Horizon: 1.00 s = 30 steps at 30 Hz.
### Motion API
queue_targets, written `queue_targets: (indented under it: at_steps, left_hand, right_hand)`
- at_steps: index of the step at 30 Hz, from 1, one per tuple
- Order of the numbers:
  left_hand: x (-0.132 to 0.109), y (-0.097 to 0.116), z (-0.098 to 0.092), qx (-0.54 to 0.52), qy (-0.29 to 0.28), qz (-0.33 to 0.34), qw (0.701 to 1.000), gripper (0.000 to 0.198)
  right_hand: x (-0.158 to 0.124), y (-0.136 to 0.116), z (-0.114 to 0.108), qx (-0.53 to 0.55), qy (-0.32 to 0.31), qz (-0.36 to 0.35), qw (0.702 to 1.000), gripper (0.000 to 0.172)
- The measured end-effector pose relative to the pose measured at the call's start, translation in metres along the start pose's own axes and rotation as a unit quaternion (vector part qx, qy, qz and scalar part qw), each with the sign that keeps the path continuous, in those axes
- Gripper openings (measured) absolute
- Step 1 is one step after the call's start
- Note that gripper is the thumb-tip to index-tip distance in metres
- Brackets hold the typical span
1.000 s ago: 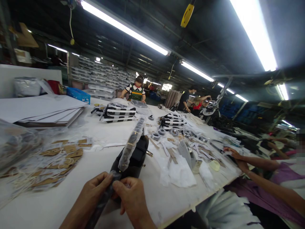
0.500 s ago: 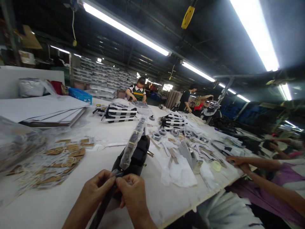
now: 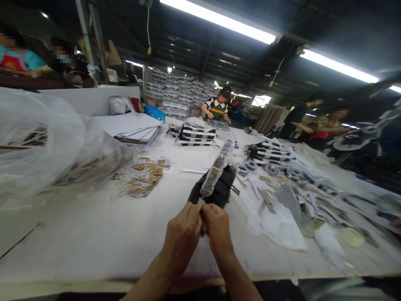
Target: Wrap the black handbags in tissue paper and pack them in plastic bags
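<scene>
Right now, the bag (image 3: 224, 188) lies on the table (image 3: 94, 242) just beyond your left hand (image 3: 184, 223) and right hand (image 3: 216, 225), the wrapped strap (image 3: 218, 165) along its top with the long axis slanting away from you and a little rightward. Both hands are drawn in narrow and meet at the strap's near end, pinching it, though they hide exactly which bit is gripped; the right sits nearer the bag's body. Left of the bag, tags (image 3: 145, 179); right of it, white sheets (image 3: 283, 228); beyond it, a striped stack (image 3: 198, 136).
</scene>
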State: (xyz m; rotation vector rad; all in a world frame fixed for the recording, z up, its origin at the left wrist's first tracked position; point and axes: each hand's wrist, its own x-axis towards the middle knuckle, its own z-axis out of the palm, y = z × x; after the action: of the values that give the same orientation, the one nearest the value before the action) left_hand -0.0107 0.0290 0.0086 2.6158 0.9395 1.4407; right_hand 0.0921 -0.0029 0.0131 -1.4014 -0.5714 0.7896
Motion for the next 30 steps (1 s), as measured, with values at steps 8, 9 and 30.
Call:
queue_targets:
  at_steps: [8,9,30]
  left_hand:
    - [-0.016,0.002,0.008,0.049,-0.010,0.051,0.997,0.033]
    - [-0.017,0.002,0.007,0.042,-0.008,0.056,0.998,0.033]
    - [-0.076,-0.023,-0.027,-0.186,-0.025,-0.063,0.980,0.014]
  right_hand:
    - [-0.006,-0.013,-0.006,-0.007,-0.060,0.039,0.997,0.046]
    - [-0.005,-0.013,-0.006,0.000,-0.056,0.038,0.998,0.044]
    - [-0.001,-0.008,0.004,0.048,-0.014,0.040,0.998,0.042]
